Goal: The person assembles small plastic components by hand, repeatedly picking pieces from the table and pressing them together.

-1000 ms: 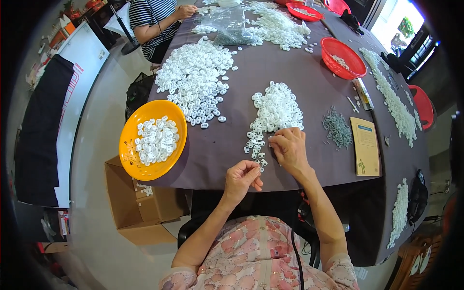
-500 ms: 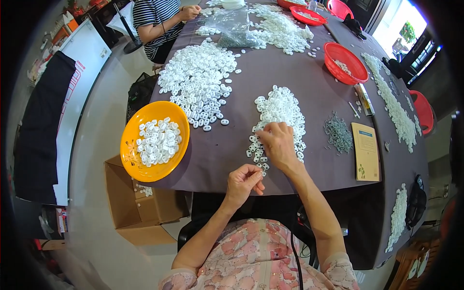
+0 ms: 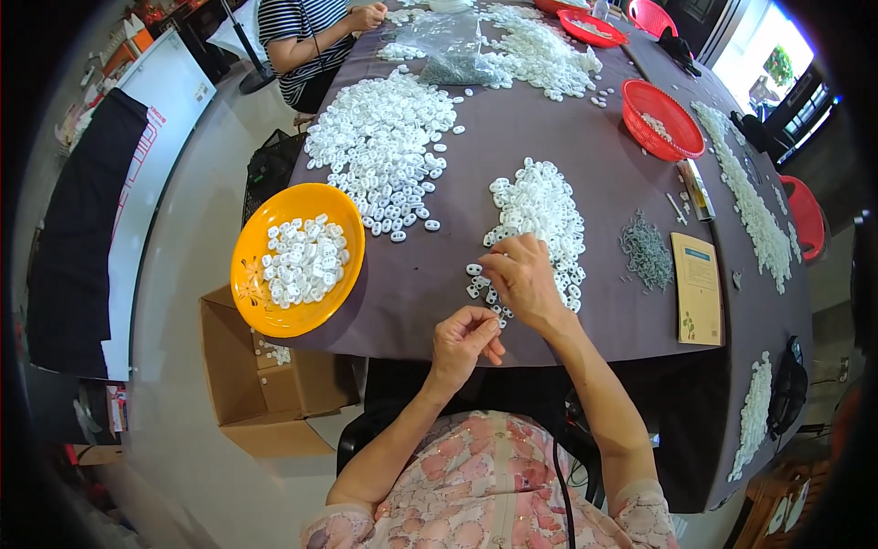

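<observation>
Small oval white plastic pieces with two holes lie in a pile (image 3: 541, 206) at the middle of the table's near side. My right hand (image 3: 526, 285) is over the pile's near left part, fingers bent down and drawn together; what sits between its fingertips is hidden. Closer to the table edge, my left hand (image 3: 463, 346) is closed in a pinch. White pieces show right by its fingertips, but I cannot make out whether it grips one. Loose white pieces (image 3: 474, 270) lie left of my right fingers.
An orange bowl (image 3: 245, 247) of white pieces stands left, above a cardboard box (image 3: 251, 400). Right are grey screws (image 3: 647, 252), a yellow booklet (image 3: 698, 288) and a red basket (image 3: 700, 137). Farther back lie a larger white heap (image 3: 380, 137) and a clear bag (image 3: 455, 66); another person (image 3: 306, 46) sits far left.
My right hand has come slightly nearer and left, and its fingers have drawn in. A few loose pieces beside it lie differently. My left hand keeps its pinch, nearly still.
</observation>
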Tool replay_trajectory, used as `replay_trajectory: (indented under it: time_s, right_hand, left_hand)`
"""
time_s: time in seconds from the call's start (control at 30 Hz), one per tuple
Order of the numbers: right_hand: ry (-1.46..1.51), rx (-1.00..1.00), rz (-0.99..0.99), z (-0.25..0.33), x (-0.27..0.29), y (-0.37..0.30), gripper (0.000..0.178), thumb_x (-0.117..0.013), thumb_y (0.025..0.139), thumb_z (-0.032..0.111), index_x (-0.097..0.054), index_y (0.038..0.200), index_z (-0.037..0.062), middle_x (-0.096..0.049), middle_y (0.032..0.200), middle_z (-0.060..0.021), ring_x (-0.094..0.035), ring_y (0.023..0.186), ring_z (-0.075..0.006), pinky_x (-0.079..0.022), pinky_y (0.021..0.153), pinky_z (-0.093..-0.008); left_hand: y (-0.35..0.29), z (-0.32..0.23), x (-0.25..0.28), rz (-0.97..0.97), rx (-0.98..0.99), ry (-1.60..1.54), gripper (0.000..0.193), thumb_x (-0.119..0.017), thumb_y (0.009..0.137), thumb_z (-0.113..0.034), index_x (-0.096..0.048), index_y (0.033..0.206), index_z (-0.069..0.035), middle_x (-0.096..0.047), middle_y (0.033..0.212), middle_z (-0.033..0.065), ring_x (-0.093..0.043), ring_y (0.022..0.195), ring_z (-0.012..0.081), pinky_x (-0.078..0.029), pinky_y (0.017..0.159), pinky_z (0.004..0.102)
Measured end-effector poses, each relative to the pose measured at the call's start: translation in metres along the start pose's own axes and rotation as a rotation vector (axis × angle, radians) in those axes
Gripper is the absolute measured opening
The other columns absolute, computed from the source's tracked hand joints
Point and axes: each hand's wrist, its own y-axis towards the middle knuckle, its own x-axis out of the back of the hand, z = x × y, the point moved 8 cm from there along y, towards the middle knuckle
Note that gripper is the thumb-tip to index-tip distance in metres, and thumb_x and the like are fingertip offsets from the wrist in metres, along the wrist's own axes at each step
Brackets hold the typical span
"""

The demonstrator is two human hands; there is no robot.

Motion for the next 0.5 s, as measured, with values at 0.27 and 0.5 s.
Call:
replay_trajectory:
  time_s: [0.27, 0.5]
  right_hand:
    - [-0.032, -0.036, 0.274, -0.003, -0.043, 0.012, 0.013, -0.069, 0.070, 0.012, -0.065, 0.081, 0.0077, -0.055, 0.076, -0.0066, -0.056, 0.070, -0.0261, -0.043, 0.064, -0.0371]
    - [0.168, -0.131, -0.083, -0.019, -0.010, 0.005, 0.013, -0.061, 0.078, 0.002, -0.062, 0.091, 0.0035, -0.058, 0.079, -0.0114, -0.060, 0.062, -0.0252, -0.049, 0.058, -0.0336]
  left_hand:
    - [-0.004, -0.001, 0.001, 0.020, -0.018, -0.037, 0.011, -0.056, 0.088, -0.006, -0.058, 0.093, 0.004, -0.060, 0.077, 0.0083, -0.059, 0.058, 0.0128, -0.052, 0.048, 0.0245]
    - [-0.003, 0.001, 0.000, -0.017, 0.021, -0.040, 0.013, -0.056, 0.089, -0.008, -0.057, 0.094, 0.004, -0.058, 0.076, 0.0071, -0.060, 0.058, 0.0127, -0.051, 0.048, 0.0237]
